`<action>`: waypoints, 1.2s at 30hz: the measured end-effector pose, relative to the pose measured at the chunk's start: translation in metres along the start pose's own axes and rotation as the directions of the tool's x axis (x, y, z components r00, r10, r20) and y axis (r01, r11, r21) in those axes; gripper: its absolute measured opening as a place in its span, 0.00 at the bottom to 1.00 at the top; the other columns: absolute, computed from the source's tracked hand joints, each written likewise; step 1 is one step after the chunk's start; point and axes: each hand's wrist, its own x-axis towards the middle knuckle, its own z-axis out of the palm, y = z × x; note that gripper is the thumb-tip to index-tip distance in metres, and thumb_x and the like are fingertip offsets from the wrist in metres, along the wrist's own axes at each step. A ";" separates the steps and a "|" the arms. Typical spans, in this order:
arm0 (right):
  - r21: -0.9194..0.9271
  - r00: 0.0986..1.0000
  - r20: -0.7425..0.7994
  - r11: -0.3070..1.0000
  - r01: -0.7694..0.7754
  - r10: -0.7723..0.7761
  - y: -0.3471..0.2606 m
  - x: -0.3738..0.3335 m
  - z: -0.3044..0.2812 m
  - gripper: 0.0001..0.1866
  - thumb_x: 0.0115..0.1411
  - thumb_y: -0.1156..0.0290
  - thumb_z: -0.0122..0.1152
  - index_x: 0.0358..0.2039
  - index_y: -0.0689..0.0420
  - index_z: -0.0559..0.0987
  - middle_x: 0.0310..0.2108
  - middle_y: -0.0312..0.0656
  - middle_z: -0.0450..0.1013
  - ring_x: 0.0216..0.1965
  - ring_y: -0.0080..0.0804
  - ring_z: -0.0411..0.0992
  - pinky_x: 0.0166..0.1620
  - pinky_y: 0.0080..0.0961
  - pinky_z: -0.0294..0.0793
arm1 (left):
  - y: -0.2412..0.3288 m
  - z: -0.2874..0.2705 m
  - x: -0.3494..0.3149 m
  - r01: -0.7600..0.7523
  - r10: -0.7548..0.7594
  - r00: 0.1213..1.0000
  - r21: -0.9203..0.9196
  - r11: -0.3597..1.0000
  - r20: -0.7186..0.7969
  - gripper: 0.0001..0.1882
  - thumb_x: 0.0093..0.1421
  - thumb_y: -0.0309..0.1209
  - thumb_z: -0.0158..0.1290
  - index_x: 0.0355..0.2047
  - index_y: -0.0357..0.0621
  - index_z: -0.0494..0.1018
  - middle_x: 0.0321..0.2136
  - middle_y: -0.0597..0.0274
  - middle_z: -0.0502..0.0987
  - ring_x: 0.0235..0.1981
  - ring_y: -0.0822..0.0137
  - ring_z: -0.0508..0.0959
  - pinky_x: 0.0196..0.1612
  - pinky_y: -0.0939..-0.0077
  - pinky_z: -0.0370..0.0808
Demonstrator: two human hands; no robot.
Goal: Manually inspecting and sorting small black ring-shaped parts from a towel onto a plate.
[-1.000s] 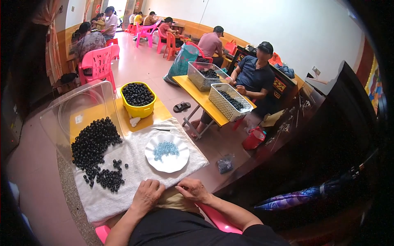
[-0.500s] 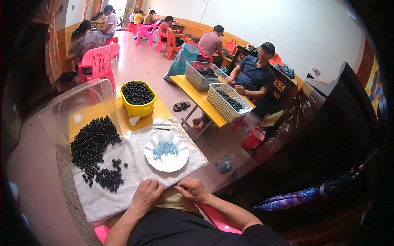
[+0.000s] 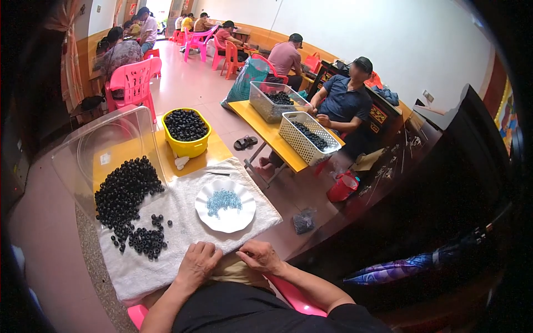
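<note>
My left hand [image 3: 200,261] rests on the near edge of a white towel [image 3: 183,222], fingers curled and close together, with no thing showing in them. Just off the towel's front corner, my right hand [image 3: 261,257] is loosely closed over my lap, its fingers bent inward and apparently holding nothing. Beyond both hands sits a white wavy-rimmed plate [image 3: 225,225] with small clear-blue pieces [image 3: 224,203] on it. Left of the plate, a heap of black beads [image 3: 126,191] spills from a clear plastic bin [image 3: 111,130] lying on its side. A thin dark tool, perhaps tweezers [image 3: 218,173], lies behind the plate.
A yellow tub [image 3: 187,147] full of black beads stands at the table's back. To the right, a co-worker [image 3: 345,102] sits at another table [image 3: 261,130] with two bins of black pieces. A folded umbrella [image 3: 394,269] lies at right. Several people work farther back.
</note>
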 end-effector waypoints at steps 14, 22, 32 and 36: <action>-0.017 1.000 0.002 1.000 0.015 -0.015 0.002 0.000 0.002 0.06 0.59 0.71 0.68 0.31 0.60 0.81 0.28 0.48 0.77 0.29 0.47 0.78 0.33 0.37 0.77 | -0.001 0.002 -0.001 0.007 -0.008 1.000 -0.024 1.000 -0.010 0.07 0.55 0.29 0.52 0.36 0.48 0.71 0.33 0.63 0.71 0.37 0.63 0.73 0.40 0.67 0.70; -0.021 1.000 -0.001 0.999 0.025 -0.025 0.002 0.002 0.003 0.06 0.58 0.72 0.69 0.30 0.60 0.81 0.27 0.48 0.77 0.28 0.46 0.77 0.32 0.36 0.75 | -0.001 0.002 -0.002 -0.003 0.003 1.000 0.008 1.000 -0.001 0.07 0.56 0.31 0.51 0.37 0.49 0.72 0.33 0.63 0.71 0.38 0.63 0.73 0.41 0.67 0.70; -0.013 0.999 -0.018 0.999 0.037 -0.037 0.003 0.001 0.004 0.06 0.57 0.74 0.70 0.29 0.60 0.80 0.26 0.47 0.76 0.27 0.45 0.77 0.30 0.35 0.74 | -0.002 0.002 0.000 -0.008 0.008 1.000 0.012 1.000 -0.003 0.08 0.56 0.31 0.51 0.37 0.49 0.72 0.33 0.63 0.70 0.37 0.63 0.73 0.40 0.68 0.70; -0.017 1.000 -0.012 1.000 0.020 -0.020 0.003 -0.002 0.005 0.05 0.57 0.74 0.70 0.29 0.60 0.81 0.26 0.47 0.76 0.27 0.45 0.77 0.30 0.35 0.74 | 0.000 -0.001 -0.001 -0.008 0.008 1.000 0.011 1.000 -0.007 0.08 0.56 0.30 0.51 0.36 0.49 0.71 0.33 0.63 0.70 0.37 0.63 0.73 0.40 0.68 0.69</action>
